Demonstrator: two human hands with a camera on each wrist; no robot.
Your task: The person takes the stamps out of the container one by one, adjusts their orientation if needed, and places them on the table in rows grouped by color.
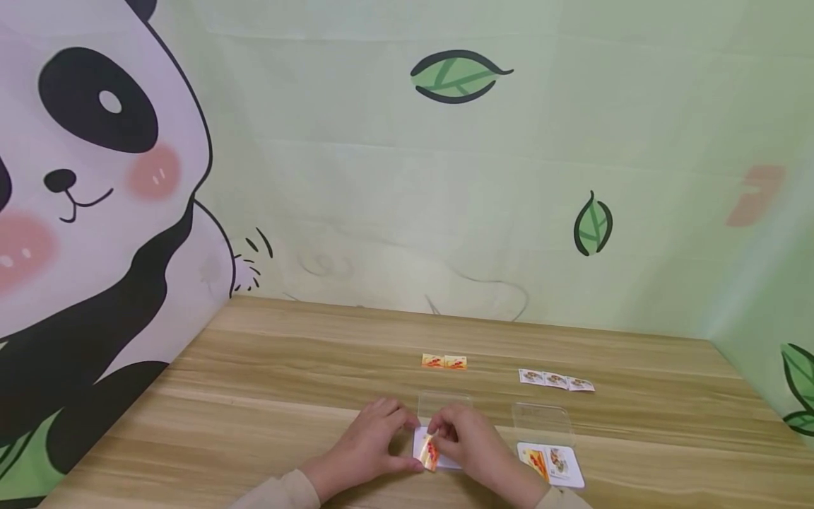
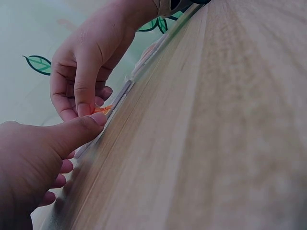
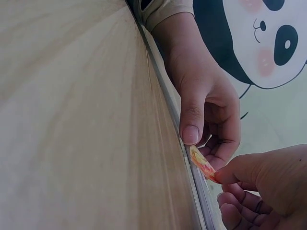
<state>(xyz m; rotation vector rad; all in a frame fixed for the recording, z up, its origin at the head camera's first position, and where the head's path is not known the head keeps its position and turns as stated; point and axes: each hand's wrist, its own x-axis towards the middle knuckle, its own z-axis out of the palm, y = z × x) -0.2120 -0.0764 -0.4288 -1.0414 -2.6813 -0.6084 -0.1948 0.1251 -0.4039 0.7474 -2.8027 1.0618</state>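
Pinching slip (image 1: 429,456); strips (image 1: 556,379) head-view only.

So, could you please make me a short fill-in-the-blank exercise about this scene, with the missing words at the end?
1. The ____ hand pinches an orange picture over a white card.
2. Farther back on the table, the left row of pictures has ____ pieces.
3. The right row of pictures has ____ pieces.
4. The animal drawn on the backdrop is a ____.

Missing words: right; two; three; panda.

Wood-grain table (image 1: 299,346) with two rows of picture cards (image 1: 434,361) and two clear-lidded cases (image 1: 575,472).
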